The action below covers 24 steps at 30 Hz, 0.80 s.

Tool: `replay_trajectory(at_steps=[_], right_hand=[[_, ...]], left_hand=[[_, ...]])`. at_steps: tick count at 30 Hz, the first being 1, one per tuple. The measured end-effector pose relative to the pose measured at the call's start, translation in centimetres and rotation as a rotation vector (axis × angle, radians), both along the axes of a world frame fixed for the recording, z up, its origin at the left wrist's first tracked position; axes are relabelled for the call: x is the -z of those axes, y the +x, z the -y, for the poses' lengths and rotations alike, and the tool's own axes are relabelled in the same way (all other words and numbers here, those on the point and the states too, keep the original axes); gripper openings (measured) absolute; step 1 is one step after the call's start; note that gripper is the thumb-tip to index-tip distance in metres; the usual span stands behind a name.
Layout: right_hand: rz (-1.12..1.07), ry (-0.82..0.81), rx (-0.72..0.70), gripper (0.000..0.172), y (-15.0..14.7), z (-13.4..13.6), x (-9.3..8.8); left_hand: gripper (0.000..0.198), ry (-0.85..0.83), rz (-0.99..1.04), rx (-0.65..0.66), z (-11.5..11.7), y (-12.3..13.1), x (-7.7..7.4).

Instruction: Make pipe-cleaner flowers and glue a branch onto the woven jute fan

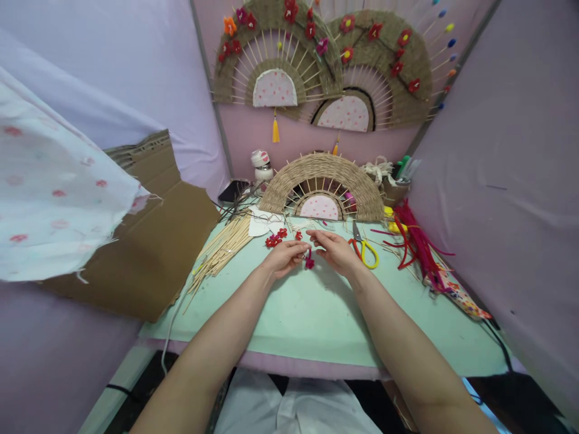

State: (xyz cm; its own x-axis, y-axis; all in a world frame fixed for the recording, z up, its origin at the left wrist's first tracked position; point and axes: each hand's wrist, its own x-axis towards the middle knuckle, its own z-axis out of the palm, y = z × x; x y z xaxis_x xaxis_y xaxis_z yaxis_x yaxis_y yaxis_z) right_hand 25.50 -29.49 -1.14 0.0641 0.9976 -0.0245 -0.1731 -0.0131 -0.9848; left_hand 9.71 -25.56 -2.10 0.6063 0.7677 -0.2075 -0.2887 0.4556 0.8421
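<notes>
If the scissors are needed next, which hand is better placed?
Probably the right hand: the scissors lie beside its wrist, while the left hand is farther away, seemingly pinching a magenta piece.

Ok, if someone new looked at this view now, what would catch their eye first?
Probably the two big fans with bright flowers on the back wall, above a flowerless fan standing at the rear of the table. Next, the vivid pink and red strips heaped at the table's right side. Then the small pink flower at the left hand's fingertips, with the right hand close by.
</notes>
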Motion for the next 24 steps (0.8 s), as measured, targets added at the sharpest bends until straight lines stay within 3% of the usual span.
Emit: replay_trajectory(at_steps=[4, 7, 9, 14, 19, 24], right_hand=[[0.350, 0.271, 0.133, 0.027, -0.16, 0.26, -0.34], [0.453, 0.427, 0.144, 0.021, -0.45, 0.28, -0.30], [0.470, 0.447, 0.137, 0.020, -0.56, 0.19, -0.12], [0.411, 0.338, 0.147, 0.024, -0.38, 0.06, 0.11], [0.215, 0.087, -0.071, 0.032, 0.13, 0.24, -0.28], [0.139, 0.056, -0.156, 0.027, 0.35, 0.31, -0.36]], left_hand=[[0.032, -0.007, 0.016, 0.006, -0.06, -0.08, 0.03], [0.031, -0.012, 0.022, 0.007, -0.05, -0.10, 0.02], [0.031, -0.014, 0.020, 0.011, -0.03, -0.09, -0.03], [0.033, -0.004, 0.005, 0.010, -0.06, -0.09, -0.13], [0.032, 0.001, 0.006, 0.075, -0.15, -0.23, 0.08], [0.032, 0.058, -0.054, 0.123, 0.14, -0.42, -0.21]])
